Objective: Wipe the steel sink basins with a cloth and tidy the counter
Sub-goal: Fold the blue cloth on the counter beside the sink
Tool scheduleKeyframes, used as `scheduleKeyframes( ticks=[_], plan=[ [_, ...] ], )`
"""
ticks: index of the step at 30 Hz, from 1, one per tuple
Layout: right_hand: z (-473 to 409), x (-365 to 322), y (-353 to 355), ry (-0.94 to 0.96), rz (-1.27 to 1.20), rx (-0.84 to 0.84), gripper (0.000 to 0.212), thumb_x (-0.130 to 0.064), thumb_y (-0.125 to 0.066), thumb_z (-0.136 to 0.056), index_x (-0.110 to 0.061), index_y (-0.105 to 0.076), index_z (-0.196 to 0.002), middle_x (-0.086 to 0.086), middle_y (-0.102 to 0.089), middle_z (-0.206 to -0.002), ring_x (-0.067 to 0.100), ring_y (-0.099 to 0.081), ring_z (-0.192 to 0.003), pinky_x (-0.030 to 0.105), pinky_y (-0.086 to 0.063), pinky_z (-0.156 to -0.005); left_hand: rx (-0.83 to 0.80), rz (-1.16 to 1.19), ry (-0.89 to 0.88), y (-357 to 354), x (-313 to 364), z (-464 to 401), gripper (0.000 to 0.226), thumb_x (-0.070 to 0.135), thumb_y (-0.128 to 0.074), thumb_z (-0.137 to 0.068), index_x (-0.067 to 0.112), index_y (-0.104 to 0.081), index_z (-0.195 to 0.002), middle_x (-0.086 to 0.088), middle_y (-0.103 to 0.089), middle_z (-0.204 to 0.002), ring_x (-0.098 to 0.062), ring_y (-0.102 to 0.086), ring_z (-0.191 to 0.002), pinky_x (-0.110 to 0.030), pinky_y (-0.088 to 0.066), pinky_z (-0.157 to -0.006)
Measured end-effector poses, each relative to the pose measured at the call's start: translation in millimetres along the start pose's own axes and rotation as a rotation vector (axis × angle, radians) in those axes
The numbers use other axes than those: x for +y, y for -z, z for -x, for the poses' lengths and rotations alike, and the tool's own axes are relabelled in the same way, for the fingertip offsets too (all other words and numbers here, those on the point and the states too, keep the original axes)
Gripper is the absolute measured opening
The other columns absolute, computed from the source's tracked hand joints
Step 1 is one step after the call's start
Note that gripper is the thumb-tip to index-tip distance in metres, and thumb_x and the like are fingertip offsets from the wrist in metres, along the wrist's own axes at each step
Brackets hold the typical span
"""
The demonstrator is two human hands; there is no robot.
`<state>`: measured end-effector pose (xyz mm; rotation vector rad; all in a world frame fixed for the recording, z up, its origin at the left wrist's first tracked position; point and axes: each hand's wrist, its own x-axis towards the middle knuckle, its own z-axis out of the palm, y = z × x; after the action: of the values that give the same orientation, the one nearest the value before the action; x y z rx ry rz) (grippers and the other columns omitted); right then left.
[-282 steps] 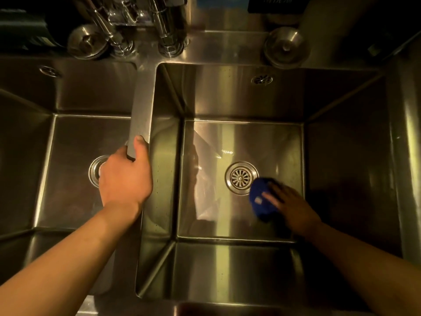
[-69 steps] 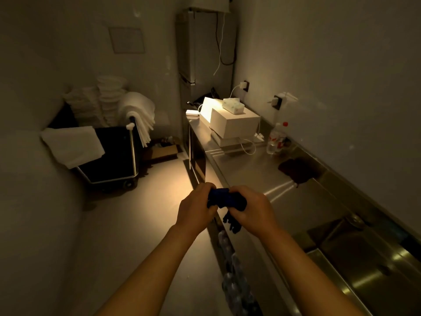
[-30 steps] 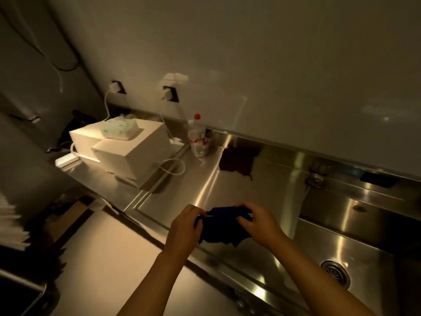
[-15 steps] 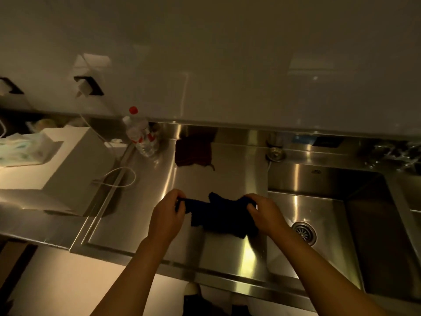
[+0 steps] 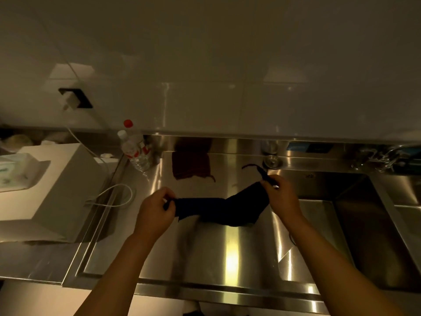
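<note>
While the left hand (image 5: pixel 155 214) pinches one end and the right hand (image 5: pixel 281 197) pinches the other, the dark blue cloth (image 5: pixel 218 208) hangs stretched between them above the stainless-steel counter (image 5: pixel 227 254) — just left of the steel sink basin (image 5: pixel 364 236); a dark red cloth (image 5: pixel 190 165) lies behind.

At the left of your frame sits a white rectangular box (image 5: pixel 53 192), a looped white cable (image 5: pixel 114 197) beside it — clear plastic bottles with red caps (image 5: pixel 134 148) stand behind, upper left.
</note>
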<state>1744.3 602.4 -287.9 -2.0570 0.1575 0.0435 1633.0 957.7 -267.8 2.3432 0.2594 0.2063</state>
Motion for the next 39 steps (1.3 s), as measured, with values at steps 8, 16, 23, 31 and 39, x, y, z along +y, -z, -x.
scheduleKeyframes(
  ticks=[8, 16, 23, 31, 39],
  plan=[
    [50, 34, -49, -0.119, 0.416, -0.285, 0.021, -0.003, -0.067, -0.085, -0.008, -0.068, -0.106, 0.008, -0.065, -0.108, 0.027, -0.066, -0.101, 0.03, -0.048, -0.077, -0.356, 0.019, 0.025, -21, -37, 43, 0.022, 0.02, -0.07, -0.083, 0.042, -0.067, -0.087, 0.014, -0.068, -0.078, -0.005, -0.06, -0.058, -0.014, -0.044, -0.055],
    [125, 14, -157, 0.198, 0.487, -0.637, 0.077, -0.052, -0.081, -0.068, -0.031, -0.055, -0.137, -0.011, -0.048, -0.135, 0.011, -0.051, -0.12, 0.03, -0.05, -0.099, -0.217, 0.053, 0.005, 14, -40, 40, 0.014, 0.022, -0.071, -0.092, 0.036, -0.067, -0.091, 0.017, -0.068, -0.086, -0.005, -0.067, -0.079, -0.011, -0.047, -0.064],
    [131, -33, -195, 0.164, 0.176, -0.266, 0.015, -0.038, -0.064, -0.093, -0.026, -0.068, -0.101, -0.013, -0.061, -0.099, 0.003, -0.059, -0.085, 0.024, -0.05, -0.075, -0.164, 0.17, -0.052, 36, -24, 27, 0.018, 0.019, -0.072, -0.093, 0.037, -0.067, -0.092, 0.016, -0.068, -0.087, -0.004, -0.068, -0.077, -0.013, -0.05, -0.061],
    [113, -45, -124, 0.222, 0.292, -0.074, 0.022, -0.025, -0.057, -0.101, -0.021, -0.072, -0.117, -0.006, -0.069, -0.106, 0.009, -0.063, -0.095, 0.027, -0.054, -0.084, -0.24, 0.024, -0.222, 40, -29, 0, 0.02, 0.023, -0.075, -0.092, 0.041, -0.068, -0.097, 0.023, -0.063, -0.093, 0.002, -0.06, -0.095, -0.008, -0.043, -0.075],
    [121, -31, -60, 0.168, 0.477, 0.042, 0.012, -0.035, -0.047, -0.106, -0.03, -0.058, -0.108, -0.006, -0.068, -0.088, 0.011, -0.063, -0.077, 0.034, -0.053, -0.067, -0.299, -0.143, -0.378, -7, -19, -15, 0.017, 0.018, -0.074, -0.089, 0.031, -0.071, -0.1, 0.016, -0.06, -0.096, -0.005, -0.055, -0.082, -0.012, -0.035, -0.066]
  ],
)
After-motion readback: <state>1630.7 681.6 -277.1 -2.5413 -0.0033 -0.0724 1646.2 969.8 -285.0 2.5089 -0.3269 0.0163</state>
